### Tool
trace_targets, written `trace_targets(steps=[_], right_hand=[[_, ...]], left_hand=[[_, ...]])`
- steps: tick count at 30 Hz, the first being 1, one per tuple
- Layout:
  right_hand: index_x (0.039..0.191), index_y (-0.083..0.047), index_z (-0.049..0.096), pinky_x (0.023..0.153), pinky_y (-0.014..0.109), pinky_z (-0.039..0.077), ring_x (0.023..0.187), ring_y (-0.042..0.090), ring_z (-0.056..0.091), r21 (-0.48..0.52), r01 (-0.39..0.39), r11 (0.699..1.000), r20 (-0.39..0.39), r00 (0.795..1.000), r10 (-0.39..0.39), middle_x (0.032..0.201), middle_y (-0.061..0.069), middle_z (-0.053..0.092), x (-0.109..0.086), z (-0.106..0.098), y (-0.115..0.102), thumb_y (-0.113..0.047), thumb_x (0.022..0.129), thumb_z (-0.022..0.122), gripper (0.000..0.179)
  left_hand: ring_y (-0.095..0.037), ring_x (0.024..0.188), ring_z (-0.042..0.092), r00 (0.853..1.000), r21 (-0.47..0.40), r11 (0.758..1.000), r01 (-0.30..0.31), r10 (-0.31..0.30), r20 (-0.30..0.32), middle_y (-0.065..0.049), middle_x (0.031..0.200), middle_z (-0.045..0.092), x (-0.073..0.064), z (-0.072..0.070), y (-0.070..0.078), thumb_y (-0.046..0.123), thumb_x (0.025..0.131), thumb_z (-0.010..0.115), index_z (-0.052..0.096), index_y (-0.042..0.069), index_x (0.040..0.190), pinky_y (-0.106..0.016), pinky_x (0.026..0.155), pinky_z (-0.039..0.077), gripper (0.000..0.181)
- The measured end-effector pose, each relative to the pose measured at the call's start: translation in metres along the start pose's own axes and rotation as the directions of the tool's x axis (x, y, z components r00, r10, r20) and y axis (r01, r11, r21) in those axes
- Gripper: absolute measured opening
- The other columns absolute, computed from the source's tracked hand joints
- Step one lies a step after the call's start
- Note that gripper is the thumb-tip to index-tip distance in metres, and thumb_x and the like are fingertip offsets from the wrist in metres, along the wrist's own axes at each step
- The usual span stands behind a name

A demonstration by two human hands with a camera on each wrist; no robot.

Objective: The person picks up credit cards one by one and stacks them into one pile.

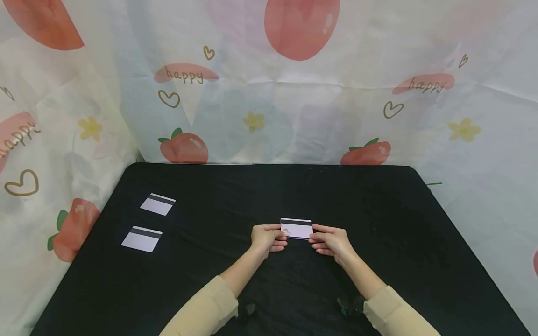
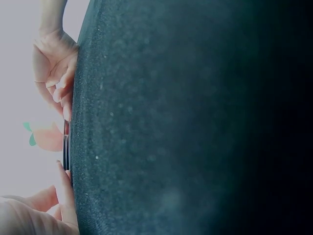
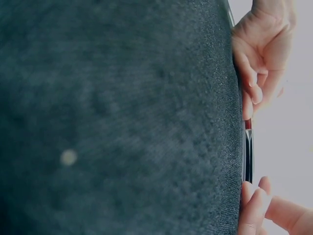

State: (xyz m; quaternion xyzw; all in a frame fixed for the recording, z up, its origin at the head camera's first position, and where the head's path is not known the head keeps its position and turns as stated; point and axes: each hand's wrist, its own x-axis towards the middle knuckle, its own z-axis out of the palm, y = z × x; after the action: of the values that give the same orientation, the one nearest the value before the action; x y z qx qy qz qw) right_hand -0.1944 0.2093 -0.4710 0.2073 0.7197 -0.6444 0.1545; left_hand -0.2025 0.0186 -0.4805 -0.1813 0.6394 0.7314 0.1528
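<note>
Striped card [image 1: 297, 228] was located near the middle of the tabletop [image 1: 365, 198], between the left hand [image 1: 265, 239] and the right hand [image 1: 332, 241]. Fingers of both hands grasped it, one short end each. This two-end grip presumably served to steady it and leave most of the white face, with the dark stripe along the far long side, uncovered. Wrist views showed it edge-on, close to the tabletop; contact could not be confirmed.

An upper card [image 1: 158, 204] and a lower card [image 1: 141, 239] lay at the left, stripes likewise to the far side, spaced apart, likely for separate access.

Clearance: a wide black stretch separated them from the left hand; further room extended beyond the right hand. The tabletop's far edge, before the patterned backdrop [image 1: 235, 105], was well apart from the striped card.
</note>
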Motion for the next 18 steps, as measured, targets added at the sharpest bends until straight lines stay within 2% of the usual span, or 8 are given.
trace_targets(steps=[8, 18], right_hand=[[0.127, -0.001, 0.052, 0.052, 0.023, 0.054, 0.058, 0.015, 0.066, -0.004, 0.007, 1.000, 0.011, 1.000, -0.007, 0.075, 0.009, 0.069, -0.0013, -0.0006, -0.0004, -0.002, 0.082, 0.064, 0.046], [0.128, 0.001, 0.050, 0.054, 0.026, 0.055, 0.062, 0.017, 0.068, 0.010, 0.016, 1.000, 0.034, 0.999, -0.017, 0.077, 0.010, 0.069, -0.0028, -0.0010, -0.0005, -0.001, 0.083, 0.063, 0.047]], left_hand=[[-0.015, 0.050, 0.063, 1.000, 0.007, 1.000, 0.011, -0.011, -0.011, -0.012, 0.068, 0.067, -0.0009, 0.0007, 0.0004, -0.006, 0.077, 0.065, 0.064, -0.004, 0.108, -0.027, 0.047, 0.054, 0.031], [-0.015, 0.049, 0.063, 1.000, 0.032, 0.999, -0.024, 0.024, -0.016, -0.012, 0.067, 0.067, -0.0008, -0.0001, -0.0012, -0.004, 0.076, 0.068, 0.066, -0.005, 0.103, -0.026, 0.046, 0.054, 0.027]])
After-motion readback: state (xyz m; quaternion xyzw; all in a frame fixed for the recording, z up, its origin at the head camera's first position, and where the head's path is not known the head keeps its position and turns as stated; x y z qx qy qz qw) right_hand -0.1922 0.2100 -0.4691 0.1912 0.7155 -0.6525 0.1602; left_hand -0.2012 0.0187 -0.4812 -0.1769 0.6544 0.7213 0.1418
